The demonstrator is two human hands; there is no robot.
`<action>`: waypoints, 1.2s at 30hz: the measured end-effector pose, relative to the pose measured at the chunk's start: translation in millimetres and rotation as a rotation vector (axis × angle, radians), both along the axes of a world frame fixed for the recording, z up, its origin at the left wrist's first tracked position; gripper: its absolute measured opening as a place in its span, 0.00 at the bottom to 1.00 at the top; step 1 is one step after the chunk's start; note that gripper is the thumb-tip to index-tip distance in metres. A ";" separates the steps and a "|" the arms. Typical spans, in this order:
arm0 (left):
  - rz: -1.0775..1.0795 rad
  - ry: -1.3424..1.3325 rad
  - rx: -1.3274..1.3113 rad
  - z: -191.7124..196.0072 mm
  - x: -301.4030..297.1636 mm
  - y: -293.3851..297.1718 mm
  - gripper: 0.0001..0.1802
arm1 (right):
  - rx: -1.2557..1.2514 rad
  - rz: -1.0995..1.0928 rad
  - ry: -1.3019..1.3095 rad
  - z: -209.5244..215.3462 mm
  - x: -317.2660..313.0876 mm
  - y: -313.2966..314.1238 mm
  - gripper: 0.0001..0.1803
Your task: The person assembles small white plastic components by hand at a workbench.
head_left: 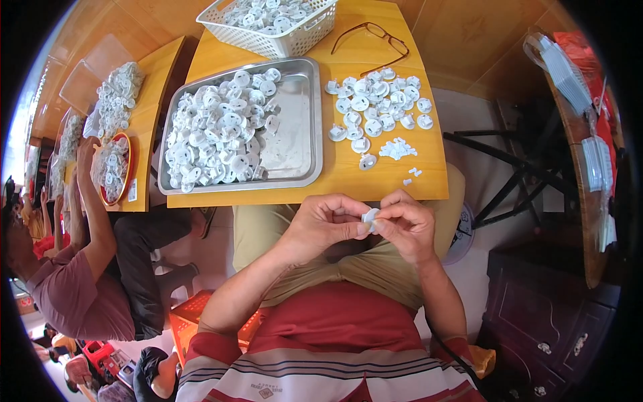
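Observation:
Over my lap, just off the table's near edge, my left hand (pixel 328 226) pinches a small round white plastic part (pixel 370 217) between thumb and fingers. My right hand (pixel 406 226) closes its thumb and fingertips on the other side of the same part. Beyond my hands, a heap of similar white plastic parts (pixel 224 127) fills the left of a metal tray (pixel 305 161). More loose white parts (pixel 375 100) are spread on the wood to its right. Nearer me are a small pile of tiny white pieces (pixel 398 149) and several single ones (pixel 415 172).
A white plastic basket (pixel 295 43) of parts stands at the table's far side, with a pair of glasses (pixel 382 35) beside it. At the left, a co-worker (pixel 87 281) sits at another table with a red-rimmed bowl (pixel 112 171). A dark cabinet (pixel 542 321) stands at the right.

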State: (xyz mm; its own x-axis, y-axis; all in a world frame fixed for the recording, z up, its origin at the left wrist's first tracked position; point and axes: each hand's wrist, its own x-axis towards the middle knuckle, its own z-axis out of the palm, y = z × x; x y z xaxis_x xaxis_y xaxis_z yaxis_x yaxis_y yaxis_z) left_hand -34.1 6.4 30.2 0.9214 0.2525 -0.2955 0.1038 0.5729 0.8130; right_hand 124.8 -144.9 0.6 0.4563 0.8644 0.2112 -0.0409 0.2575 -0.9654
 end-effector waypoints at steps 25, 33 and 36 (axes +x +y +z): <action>0.009 -0.013 0.075 -2.3 -3.3 -3.6 0.13 | -0.076 -0.019 -0.029 -1.9 -2.9 -3.1 0.05; 0.121 -0.029 0.209 -0.4 -11.4 9.0 0.13 | -0.127 -0.226 -0.392 18.9 16.9 -10.9 0.05; 0.242 -0.019 0.414 -0.8 -11.7 16.9 0.13 | -0.138 -0.358 -0.634 15.6 30.9 -15.6 0.06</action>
State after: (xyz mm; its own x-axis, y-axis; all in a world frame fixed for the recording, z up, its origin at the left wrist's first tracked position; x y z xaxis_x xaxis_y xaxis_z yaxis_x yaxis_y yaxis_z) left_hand -45.8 23.3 29.4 0.8260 0.5531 -0.1091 -0.0093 0.2068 0.9783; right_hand 155.7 -160.5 16.2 0.5420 0.7234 0.4278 0.5987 0.0248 -0.8006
